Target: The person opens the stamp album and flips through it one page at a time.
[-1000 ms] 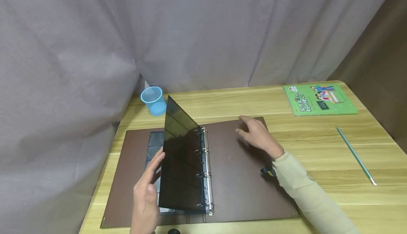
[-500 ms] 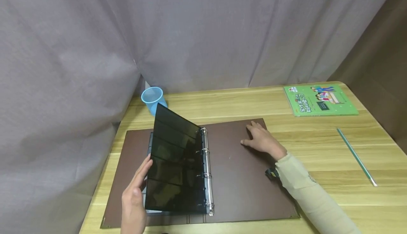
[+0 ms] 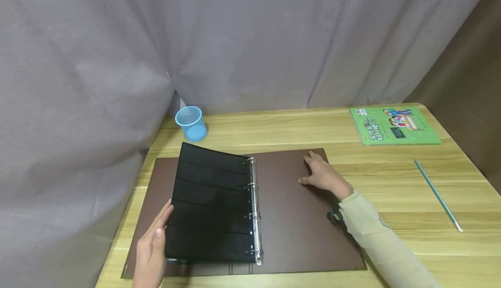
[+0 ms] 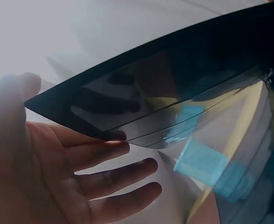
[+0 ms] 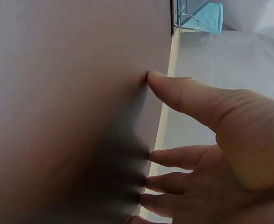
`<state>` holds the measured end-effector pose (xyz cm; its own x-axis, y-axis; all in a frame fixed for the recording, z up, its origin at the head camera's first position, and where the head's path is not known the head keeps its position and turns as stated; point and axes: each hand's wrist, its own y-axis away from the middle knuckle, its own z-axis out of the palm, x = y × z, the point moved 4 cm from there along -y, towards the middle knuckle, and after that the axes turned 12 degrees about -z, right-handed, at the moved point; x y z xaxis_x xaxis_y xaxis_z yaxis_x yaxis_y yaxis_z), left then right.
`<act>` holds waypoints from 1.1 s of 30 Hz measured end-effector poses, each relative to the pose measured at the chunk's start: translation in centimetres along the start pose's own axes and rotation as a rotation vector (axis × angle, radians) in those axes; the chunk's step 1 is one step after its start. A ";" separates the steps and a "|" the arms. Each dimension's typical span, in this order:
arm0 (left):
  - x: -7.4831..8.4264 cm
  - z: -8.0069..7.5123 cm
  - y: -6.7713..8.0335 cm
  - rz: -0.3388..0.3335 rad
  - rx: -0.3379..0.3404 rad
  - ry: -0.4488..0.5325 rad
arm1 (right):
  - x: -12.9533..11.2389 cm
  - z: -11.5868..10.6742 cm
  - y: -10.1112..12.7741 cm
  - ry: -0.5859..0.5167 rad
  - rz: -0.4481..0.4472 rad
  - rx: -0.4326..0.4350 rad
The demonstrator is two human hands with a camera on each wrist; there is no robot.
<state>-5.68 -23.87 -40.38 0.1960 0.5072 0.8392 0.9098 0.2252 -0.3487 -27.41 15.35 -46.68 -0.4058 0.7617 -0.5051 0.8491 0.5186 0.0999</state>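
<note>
Two hands at an open brown ring binder [image 3: 297, 218], the landmark here. Left hand [image 3: 150, 246], fingers straight and spread, supports the outer edge of a black pocket page [image 3: 211, 209] left of the binder's rings [image 3: 254, 212]; page almost flat, low over the left cover. Right hand [image 3: 322, 175], fingers extended, presses the right cover near its far corner. Step looks like laying the turned page down; next move likely calls for sliding the fingers out. A second ago the page stood near upright at the rings; it has since swung left and dropped. Right hand shifted slightly outward.
</note>
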 end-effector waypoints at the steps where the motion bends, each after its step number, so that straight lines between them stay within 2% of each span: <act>1: -0.1 -0.1 0.0 -0.002 0.003 -0.008 | 0.0 0.0 -0.1 -0.002 -0.001 -0.001; 5: -0.9 -0.2 0.1 -0.071 0.012 -0.028 | 0.3 0.2 -0.3 -0.015 0.000 -0.003; 10: -2.4 -0.3 0.2 -0.209 -0.002 -0.085 | 0.4 0.5 -0.3 -0.022 -0.005 -0.001; 16: -4.0 -0.4 0.3 -0.261 -0.048 -0.076 | 0.4 0.6 0.1 -0.026 -0.017 -0.005; 19: -4.7 -0.4 0.3 -0.311 -0.062 -0.084 | 0.3 0.4 0.2 -0.019 -0.027 -0.001; 27: -6.2 0.4 0.2 -0.482 -0.166 -0.232 | 0.3 0.5 0.0 -0.015 -0.021 -0.006; 33: -6.4 0.5 -0.1 -0.559 -0.182 -0.323 | 0.4 0.4 0.1 -0.020 -0.032 -0.013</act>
<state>-7.21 -26.77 -45.91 -0.4166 0.5848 0.6960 0.8952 0.3974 0.2019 -27.34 15.58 -47.25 -0.4256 0.7369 -0.5253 0.8315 0.5475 0.0944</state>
